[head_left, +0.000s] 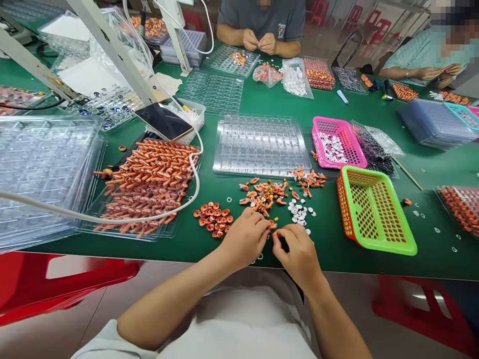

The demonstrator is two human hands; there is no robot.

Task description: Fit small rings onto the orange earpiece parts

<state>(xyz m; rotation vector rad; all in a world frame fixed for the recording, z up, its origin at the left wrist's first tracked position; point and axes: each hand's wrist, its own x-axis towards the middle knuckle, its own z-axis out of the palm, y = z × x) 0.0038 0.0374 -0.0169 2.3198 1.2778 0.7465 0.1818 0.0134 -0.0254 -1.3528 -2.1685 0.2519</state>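
Note:
Close together near the table's front edge, my left hand (245,237) and my right hand (299,252) are both closed in a pinch. A small orange part shows at my right fingertips, mostly covered by them. What my left fingers grip is hidden; another orange piece (273,225) lies right beside them. Just beyond is a loose pile of orange plastic parts (264,194), some with yellow bits. Round orange cup-like pieces (214,217) are heaped left of my left hand. White discs (298,211) lie beyond my right hand.
A clear moulded tray (260,144) lies ahead. At left, orange stick-like parts (149,187) fill another tray, with a white cable (112,219) across it. A green basket (409,239) and pink basket (318,144) stand right. A phone (164,122) rests behind; two people sit opposite.

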